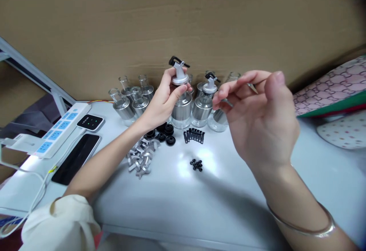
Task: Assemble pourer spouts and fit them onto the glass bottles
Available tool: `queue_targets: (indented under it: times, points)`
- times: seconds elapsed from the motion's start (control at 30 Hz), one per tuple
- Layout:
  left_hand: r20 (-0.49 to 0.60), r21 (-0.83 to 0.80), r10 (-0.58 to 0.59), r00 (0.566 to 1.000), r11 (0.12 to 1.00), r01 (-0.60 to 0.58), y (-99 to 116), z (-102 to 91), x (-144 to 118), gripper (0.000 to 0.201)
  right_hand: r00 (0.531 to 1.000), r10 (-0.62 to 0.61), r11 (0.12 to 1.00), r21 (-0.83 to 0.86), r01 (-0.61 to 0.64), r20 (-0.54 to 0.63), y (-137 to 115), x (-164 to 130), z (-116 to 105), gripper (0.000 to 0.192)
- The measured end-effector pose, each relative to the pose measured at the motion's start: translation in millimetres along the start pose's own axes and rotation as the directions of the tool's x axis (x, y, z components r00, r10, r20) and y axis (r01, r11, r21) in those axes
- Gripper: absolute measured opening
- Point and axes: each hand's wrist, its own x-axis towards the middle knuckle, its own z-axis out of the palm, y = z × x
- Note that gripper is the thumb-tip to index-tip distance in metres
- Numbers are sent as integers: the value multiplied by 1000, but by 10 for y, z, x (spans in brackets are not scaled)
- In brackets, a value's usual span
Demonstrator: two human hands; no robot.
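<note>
In the head view, my left hand (164, 100) is closed around a silver pourer cap (180, 76) with a black lever on top. The cap is over the neck of a glass bottle with a steel sleeve (182, 108); my fingers hide whether it sits in the neck. My right hand (259, 117) is raised at the right, palm turned up, fingers apart and loosely curled, holding nothing visible. Behind its fingertips, another bottle (201, 110) carries a similar pourer cap (209, 86).
Several uncapped bottles (123, 106) line the cardboard wall. Nearer lie silver spout parts (141, 157), black stoppers (170, 140), black levers (194, 135) and small black rings (196, 165). A power strip (61, 129), a phone (76, 159) and a small black-topped device (90, 122) occupy the left.
</note>
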Motion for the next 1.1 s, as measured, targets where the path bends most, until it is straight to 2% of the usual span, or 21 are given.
queue_targets:
  times: [0.23,0.4,0.6,0.83,0.97,1.03,1.1]
  points:
    - [62,81,4,998,997,-9,-251,19,-20,29,997,-19,999,48,16,69,-1,-3,-35,19]
    - [97,128,49,994,990,-61,-424,58,-44,37,992,-21,998,63,13,124,-22,-6,-55,20]
    - [131,177,28,991,983,-51,-587,52,-43,49,982,-128,992,17,127,142,1,-4,-73,19]
    - [131,253,64,989,963,-95,-712,61,-19,45,965,-142,990,44,136,219,1,-14,-76,20]
    - [137,290,111,984,946,-147,-704,37,-17,52,961,-136,991,21,135,242,21,-15,-78,21]
    - [108,289,110,988,947,-137,-622,0,-65,60,957,-105,993,-17,114,270,56,-21,-85,20]
    - [53,296,94,994,949,-105,-484,-59,-167,60,948,-67,993,-70,93,311,100,-34,-93,19]
